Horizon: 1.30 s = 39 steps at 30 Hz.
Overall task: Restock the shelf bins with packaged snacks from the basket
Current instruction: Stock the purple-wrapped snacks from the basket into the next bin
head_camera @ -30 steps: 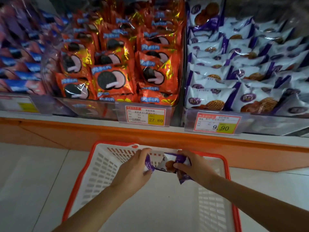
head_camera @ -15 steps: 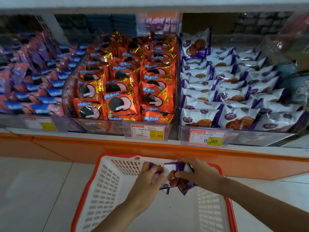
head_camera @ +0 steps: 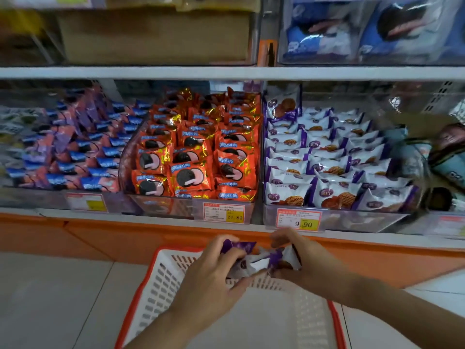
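A white basket with an orange rim (head_camera: pixel 156 280) stands on the floor below the shelf. Over its far edge both hands hold a small bunch of white-and-purple snack packets (head_camera: pixel 259 263). My left hand (head_camera: pixel 214 275) grips the bunch's left end, fingers curled round it. My right hand (head_camera: pixel 307 263) pinches the right end. Directly above, the clear shelf bin (head_camera: pixel 334 220) is full of the same white-and-purple packets. What lies under the hands in the basket is hidden.
To the left of that bin is a bin of orange cookie packets (head_camera: pixel 196 157), then one of blue-and-pink packets (head_camera: pixel 73 152). Price tags (head_camera: pixel 299 219) hang on the bin fronts. An orange plinth (head_camera: pixel 100 238) runs below the shelf. A higher shelf (head_camera: pixel 226 73) holds boxes.
Both hands have lifted the purple packets up from the basket toward the shelf edge. The view has tilted upward, showing the upper shelf.
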Tool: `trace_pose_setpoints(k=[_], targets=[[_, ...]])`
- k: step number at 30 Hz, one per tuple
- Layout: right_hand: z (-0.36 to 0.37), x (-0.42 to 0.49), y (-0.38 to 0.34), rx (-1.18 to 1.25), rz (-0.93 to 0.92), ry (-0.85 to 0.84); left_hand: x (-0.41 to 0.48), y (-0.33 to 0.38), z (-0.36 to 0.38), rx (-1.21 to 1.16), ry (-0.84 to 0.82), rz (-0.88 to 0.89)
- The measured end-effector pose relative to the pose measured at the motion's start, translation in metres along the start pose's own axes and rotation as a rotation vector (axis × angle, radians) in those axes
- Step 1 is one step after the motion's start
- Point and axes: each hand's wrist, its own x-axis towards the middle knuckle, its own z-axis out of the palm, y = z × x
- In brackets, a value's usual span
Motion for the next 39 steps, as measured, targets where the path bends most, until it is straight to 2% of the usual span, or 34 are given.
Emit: trace_pose_setpoints(k=[5, 10, 14, 18, 23, 26, 29, 34, 39], targets=[[-0.026, -0.02, -0.033, 0.05, -0.069, 0.041, 0.015, 0.008, -0.041, 0.01, 0.18, 0.103], [-0.053, -0.026, -0.053, 0.288, -0.019, 0.236, 0.037, 0.012, -0.071, 0.01, 0.399, 0.135], [-0.069, -0.02, -0.057, 0.615, -0.017, 0.343, 0.063, 0.013, -0.084, 0.093, 0.469, 0.157], [-0.078, -0.012, -0.056, 0.675, -0.039, 0.438, 0.088, 0.015, -0.091, 0.141, 0.528, 0.159], [-0.098, 0.02, -0.049, 0.515, -0.056, 0.704, 0.103, 0.016, -0.091, 0.26, 0.49, 0.144], [-0.111, 0.052, -0.041, 0.464, -0.02, 0.797, 0.105, 0.015, -0.091, 0.28, 0.446, 0.143], [-0.122, 0.086, -0.035, 0.447, 0.003, 0.775, 0.106, 0.012, -0.09, 0.289, 0.415, 0.15], [-0.134, 0.131, -0.034, 0.226, 0.06, 0.799, 0.109, 0.008, -0.09, 0.304, 0.359, 0.14], [-0.144, 0.161, -0.026, 0.138, 0.216, 0.777, 0.108, 0.005, -0.09, 0.301, 0.356, 0.139]])
